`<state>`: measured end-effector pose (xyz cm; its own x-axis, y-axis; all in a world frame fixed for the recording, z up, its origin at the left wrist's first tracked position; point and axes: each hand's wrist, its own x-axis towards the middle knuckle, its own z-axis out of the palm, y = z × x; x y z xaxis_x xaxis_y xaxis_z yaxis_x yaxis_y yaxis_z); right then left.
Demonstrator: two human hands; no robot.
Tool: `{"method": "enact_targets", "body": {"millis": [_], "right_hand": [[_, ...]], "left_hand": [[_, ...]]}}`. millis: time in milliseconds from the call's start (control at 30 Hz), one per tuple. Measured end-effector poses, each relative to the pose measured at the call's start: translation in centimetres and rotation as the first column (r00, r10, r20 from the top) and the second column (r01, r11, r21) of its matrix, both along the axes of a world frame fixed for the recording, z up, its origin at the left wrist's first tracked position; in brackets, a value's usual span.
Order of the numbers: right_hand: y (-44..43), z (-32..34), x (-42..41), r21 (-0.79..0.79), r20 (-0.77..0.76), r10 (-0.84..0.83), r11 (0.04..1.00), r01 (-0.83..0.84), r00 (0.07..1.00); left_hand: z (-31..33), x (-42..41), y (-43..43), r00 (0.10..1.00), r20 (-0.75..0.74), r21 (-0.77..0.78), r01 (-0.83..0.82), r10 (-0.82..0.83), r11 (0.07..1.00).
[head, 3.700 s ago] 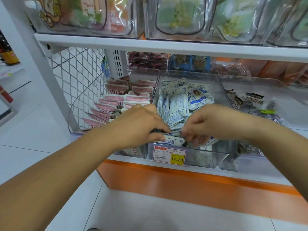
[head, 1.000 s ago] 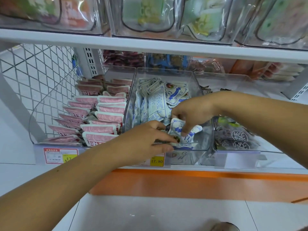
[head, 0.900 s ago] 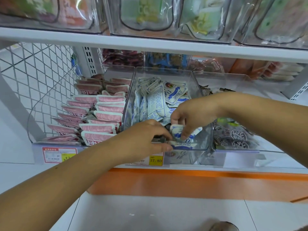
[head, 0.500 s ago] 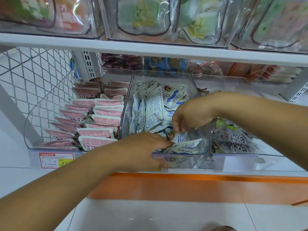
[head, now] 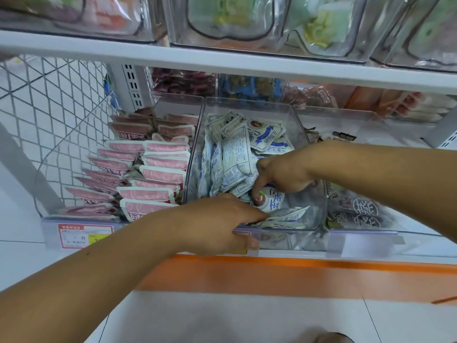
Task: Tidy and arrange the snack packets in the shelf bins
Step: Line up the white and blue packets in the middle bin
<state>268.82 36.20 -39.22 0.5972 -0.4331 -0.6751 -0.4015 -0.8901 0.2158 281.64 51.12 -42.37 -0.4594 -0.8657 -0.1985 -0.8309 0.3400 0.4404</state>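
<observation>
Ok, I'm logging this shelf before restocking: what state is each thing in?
Middle bin, part full.
White packets, jumbled, most standing on edge.
Left grip, over the bin's front rim, fingertips at a flat packet; hold unclear.
Right grip, curled on an upright packet, forefinger pressing down.
Pink packets, neat overlapping rows.
Dark packets, lying loose.

The middle clear bin [head: 247, 105] holds white-and-blue snack packets [head: 232, 157]. They stand leaning at its left and back, and a few lie flat by its front wall. Left of it, pink packets [head: 158, 169] lie in overlapping rows. Right of it lie dark packets [head: 363, 209].
</observation>
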Motion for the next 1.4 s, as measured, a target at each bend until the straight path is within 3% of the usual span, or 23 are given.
{"method": "enact_targets", "body": {"millis": [167, 333, 500, 667, 733, 833, 933, 1067, 1233, 1400], "right_hand": [[0.5, -0.6, 0.4, -0.172, -0.071, 0.107, 0.978, -0.118, 0.992], [1.2, -0.7, 0.3, -0.191, 0.059, 0.145, 0.973, -0.131, 0.988], [1.4, -0.1, -0.2, -0.080, 0.165, 0.082, 0.994, -0.069, 0.983], [1.6, 2.3, -1.0, 0.146, 0.322, -0.244, 0.967, 0.207, 0.915], [1.7, 3.0, -1.4, 0.205, 0.319, -0.296, 0.949, 0.239, 0.900], [2.3, 2.5, -1.7, 0.222, 0.264, -0.254, 0.955, 0.198, 0.931], [2.8, 2.5, -1.8, 0.217, 0.216, -0.253, 0.954, 0.206, 0.943], [2.0, 4.5, -2.0, 0.300, 0.141, -0.338, 0.910, 0.285, 0.931], [0.4, 5.8, -1.7, 0.135, 0.346, -0.291, 0.956, 0.260, 0.892], [0.7, 3.8, -0.9, 0.057, 0.232, -0.238, 0.971, 0.231, 0.943]], "left_hand": [[0.3, 0.0, 0.0, 0.999, -0.031, 0.045, 0.009, -0.008, 0.999], [0.1, 0.0, -0.1, 0.999, 0.021, 0.068, -0.029, 0.028, 0.997], [0.1, -0.1, 0.0, 0.999, 0.021, 0.058, -0.038, 0.037, 0.998], [-0.1, -0.1, 0.0, 0.996, 0.054, 0.048, -0.068, 0.066, 0.997], [-0.3, -0.2, 0.1, 0.994, 0.046, 0.019, -0.099, 0.098, 0.995], [-0.4, -0.4, 0.3, 0.960, -0.054, -0.009, -0.277, 0.276, 0.961], [-0.4, -1.0, 0.1, 0.935, -0.136, 0.053, -0.324, 0.328, 0.945], [-0.4, -1.7, -0.3, 0.968, 0.018, -0.002, -0.251, 0.251, 0.968], [-0.3, -1.5, -0.3, 0.981, 0.060, -0.044, -0.180, 0.182, 0.983], [-0.7, -1.2, -0.4, 0.983, 0.067, -0.072, -0.164, 0.168, 0.984]]}}
